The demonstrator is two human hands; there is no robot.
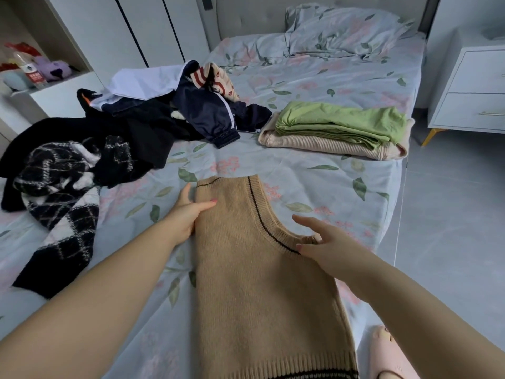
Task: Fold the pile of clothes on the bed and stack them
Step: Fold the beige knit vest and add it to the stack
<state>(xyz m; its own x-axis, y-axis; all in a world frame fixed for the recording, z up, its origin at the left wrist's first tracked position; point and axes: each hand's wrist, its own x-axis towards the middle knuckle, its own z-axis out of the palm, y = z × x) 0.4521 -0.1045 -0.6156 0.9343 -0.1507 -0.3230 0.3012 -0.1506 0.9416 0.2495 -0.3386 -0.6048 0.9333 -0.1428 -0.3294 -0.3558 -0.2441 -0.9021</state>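
Far left on the bed (314, 86): black-and-white argyle knit (58, 187) crumpled, touching a loose pile of unfolded clothes (164, 110) behind it, dark garments, a navy striped jacket, a white piece on top. Left hand (188, 212) grips the left edge of the tan knit vest (254, 269), thumb on top, fingers tucked under the fold. Vest lies flat on the floral sheet, folded lengthwise, neckline pointing away, ribbed hem nearest the camera. Right hand (322, 242) is open, fingers spread, fingertips touching the vest's armhole trim, holding nothing. Further back right: stack of two folded items, green garment (341, 121) on top of beige ribbed knit (328, 144), near the bed's right edge. Crumpled duvet (341, 31) at the headboard. White nightstand (472, 88) far right.
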